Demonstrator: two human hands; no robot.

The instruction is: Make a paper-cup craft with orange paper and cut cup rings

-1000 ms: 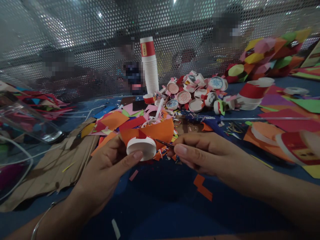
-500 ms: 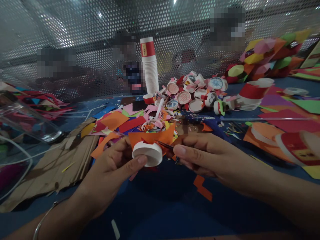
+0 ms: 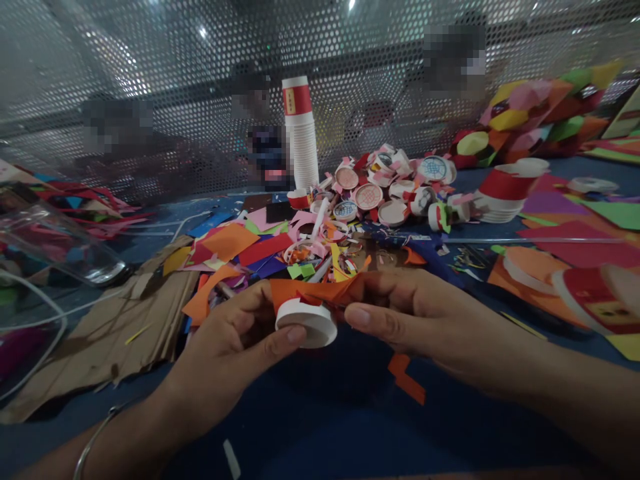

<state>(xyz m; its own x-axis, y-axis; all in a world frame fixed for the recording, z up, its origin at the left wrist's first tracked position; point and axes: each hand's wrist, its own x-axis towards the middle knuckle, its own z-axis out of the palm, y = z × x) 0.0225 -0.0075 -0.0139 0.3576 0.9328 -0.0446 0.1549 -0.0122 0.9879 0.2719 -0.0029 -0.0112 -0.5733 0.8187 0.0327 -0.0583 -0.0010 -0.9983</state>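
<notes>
My left hand point(image 3: 235, 347) is closed round a short white paper cup base point(image 3: 307, 322) with orange paper point(image 3: 300, 291) stuck on its far side. Thumb and forefinger pinch the white rim. My right hand point(image 3: 405, 310) is closed just right of the cup, fingers curled and touching the orange paper's right edge. The thin scissors seen earlier are hidden inside the right fist. A thin bangle point(image 3: 93, 437) circles my left wrist.
Coloured paper scraps point(image 3: 260, 247) litter the blue table point(image 3: 320, 407). A tall stack of white cups point(image 3: 301, 137) stands at the back, cut cup bases point(image 3: 385, 183) beside it. Red-banded cups point(image 3: 503, 190) lie right. Brown cardboard point(image 3: 115, 327) and a clear plastic container point(image 3: 60, 247) lie left. Perforated metal screen point(image 3: 150, 73) behind.
The cup with its orange paper has moved right and down and tilted, so less orange shows. The scissor tip is no longer visible at my right hand.
</notes>
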